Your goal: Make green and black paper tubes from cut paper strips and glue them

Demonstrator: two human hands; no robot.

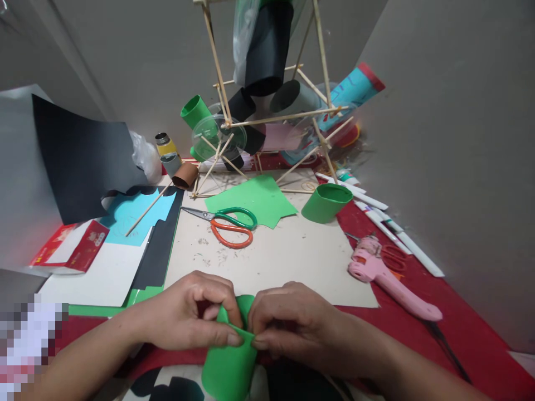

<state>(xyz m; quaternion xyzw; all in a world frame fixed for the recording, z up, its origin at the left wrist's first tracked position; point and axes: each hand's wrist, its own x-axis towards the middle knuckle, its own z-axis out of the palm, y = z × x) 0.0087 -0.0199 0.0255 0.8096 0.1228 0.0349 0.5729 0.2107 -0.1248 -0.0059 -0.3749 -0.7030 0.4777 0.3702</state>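
Note:
A green foam sheet tube is held upright at the front edge of the table, between my two hands. My left hand pinches its upper rim, thumb outside and fingers reaching inside. On the rim's other side my right hand grips with thumb and fingers pressed together. The top edge looks bent inward where the fingertips meet. Beyond the hands lie scissors with one green and one orange handle. Behind them is a cut green sheet, and a second green tube stands to its right.
A pink glue gun rests at the right, its cord trailing toward the front. A frame of wooden sticks carrying black and coloured tubes rises at the back. Blue sheets, a red box and a black sheet sit left.

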